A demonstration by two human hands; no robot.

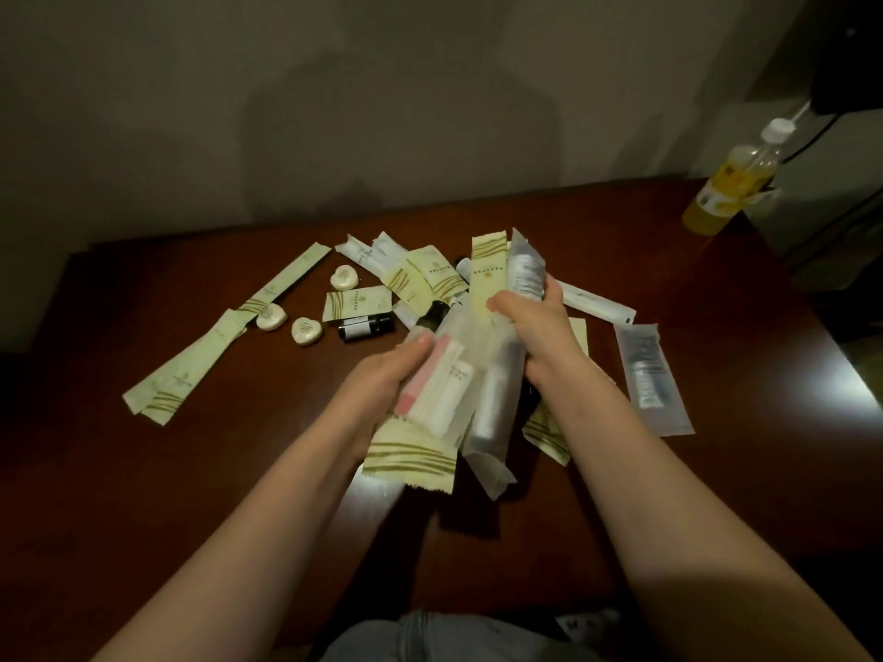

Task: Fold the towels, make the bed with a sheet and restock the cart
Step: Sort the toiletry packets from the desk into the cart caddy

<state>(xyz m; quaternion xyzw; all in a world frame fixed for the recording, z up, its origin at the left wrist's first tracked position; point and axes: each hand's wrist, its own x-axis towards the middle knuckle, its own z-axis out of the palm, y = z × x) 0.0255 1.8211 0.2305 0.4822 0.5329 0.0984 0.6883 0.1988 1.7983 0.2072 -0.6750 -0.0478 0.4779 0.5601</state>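
Both hands hold one bundle of amenity packets (478, 375) above a dark wooden table (143, 494). My left hand (382, 379) grips its lower left side, where a pink and white packet and a pale green striped packet show. My right hand (535, 322) grips the upper right part, with a green packet and a frosted sachet sticking up. More green packets (191, 370), three small wrapped soaps (306, 331), a small dark bottle (365, 327) and a frosted packet (652, 379) lie scattered on the table.
A plastic bottle of yellow drink (731, 183) stands at the table's far right corner, beside a dark object and cable. A plain wall rises behind the table. My lap shows at the bottom edge.
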